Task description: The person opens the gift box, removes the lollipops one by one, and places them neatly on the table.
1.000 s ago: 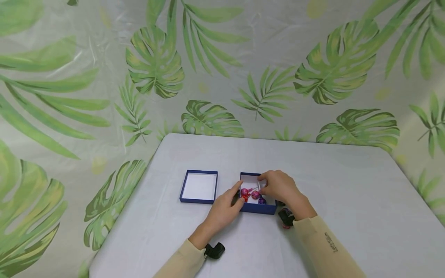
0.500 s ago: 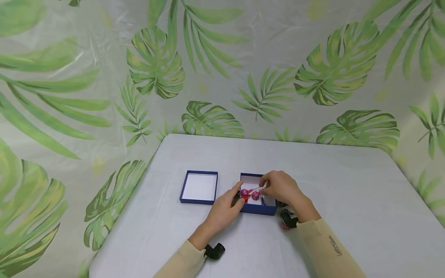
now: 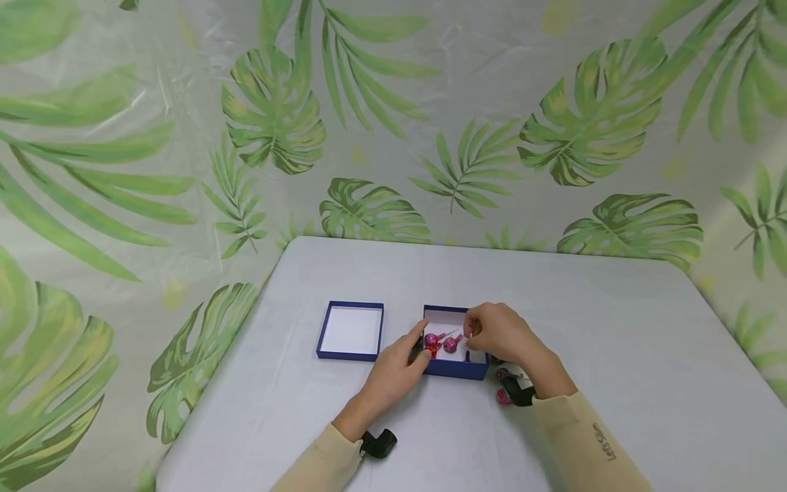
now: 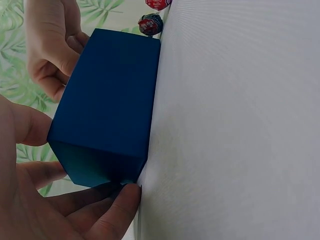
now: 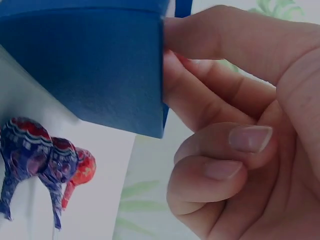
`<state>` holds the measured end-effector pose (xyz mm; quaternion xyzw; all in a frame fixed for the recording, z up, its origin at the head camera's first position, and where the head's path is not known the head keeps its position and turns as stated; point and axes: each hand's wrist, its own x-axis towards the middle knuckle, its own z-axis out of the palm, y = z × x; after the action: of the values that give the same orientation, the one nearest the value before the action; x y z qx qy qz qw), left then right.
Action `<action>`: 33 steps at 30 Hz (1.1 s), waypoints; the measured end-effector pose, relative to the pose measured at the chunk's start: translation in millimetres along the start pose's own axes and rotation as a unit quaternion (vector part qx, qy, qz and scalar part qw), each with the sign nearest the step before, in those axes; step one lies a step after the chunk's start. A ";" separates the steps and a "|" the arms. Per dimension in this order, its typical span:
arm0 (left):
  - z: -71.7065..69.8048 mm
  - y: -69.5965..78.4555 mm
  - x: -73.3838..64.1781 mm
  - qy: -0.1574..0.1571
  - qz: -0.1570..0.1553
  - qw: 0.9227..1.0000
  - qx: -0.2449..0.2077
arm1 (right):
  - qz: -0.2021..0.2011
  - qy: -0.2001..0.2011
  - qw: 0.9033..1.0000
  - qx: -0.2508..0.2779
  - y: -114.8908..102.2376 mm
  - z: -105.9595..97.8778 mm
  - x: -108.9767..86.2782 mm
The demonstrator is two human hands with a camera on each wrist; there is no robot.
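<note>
A blue open box (image 3: pixel 458 370) with a white inside stands on the table. My left hand (image 3: pixel 399 362) grips its left end, thumb at the near corner and the other fingers along the side wall. Pink-wrapped lollipops (image 3: pixel 451 345) and a red one (image 3: pixel 433 351) lie in the box's left and middle. My right hand (image 3: pixel 501 331) reaches over the right wall, thumb and forefinger pinching a lollipop low inside. A dark wrapper (image 3: pixel 467 356) shows beneath those fingers; the rest is hidden. In the right wrist view the fingertips disappear behind the box wall (image 5: pixel 115 65).
A shallow blue-rimmed lid (image 3: pixel 350 356), white inside, lies left of the box. Right of the box are loose lollipops: purple-blue ones (image 5: pixel 22 147) and a red one (image 5: pixel 82 167). The white table (image 3: pixel 553 294) backs onto a leaf-print sheet (image 3: pixel 381 137).
My right hand has shifted slightly right inside the box. The purple lollipop's round head, in view a second ago, is now mostly hidden near the right wall. My left hand stays put.
</note>
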<state>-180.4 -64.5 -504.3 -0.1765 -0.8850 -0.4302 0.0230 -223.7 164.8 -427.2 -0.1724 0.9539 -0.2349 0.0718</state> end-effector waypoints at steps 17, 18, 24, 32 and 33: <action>0.9 -1.0 0.7 0.001 0.003 1.000 0.004 | -0.011 0.000 1.000 -0.009 -1.6 -6.1 -14.0; 1.0 -1.0 0.5 0.000 0.003 1.000 0.004 | -0.010 0.004 1.000 -0.007 -1.6 -6.8 -14.9; 1.4 -0.6 0.0 0.001 0.003 1.000 0.005 | -0.001 0.023 1.000 0.006 1.8 -10.2 -19.6; 1.9 0.4 -0.3 0.002 0.000 1.000 0.006 | 0.004 0.054 0.998 0.026 7.0 -15.9 -28.1; 2.2 0.2 -0.2 0.002 -0.001 1.000 0.006 | 0.004 0.060 0.998 0.026 7.4 -17.0 -29.3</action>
<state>-179.9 -62.8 -505.5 -0.1746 -0.8878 -0.4250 0.0250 -202.4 188.8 -414.1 -0.1524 0.9508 -0.2691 0.0202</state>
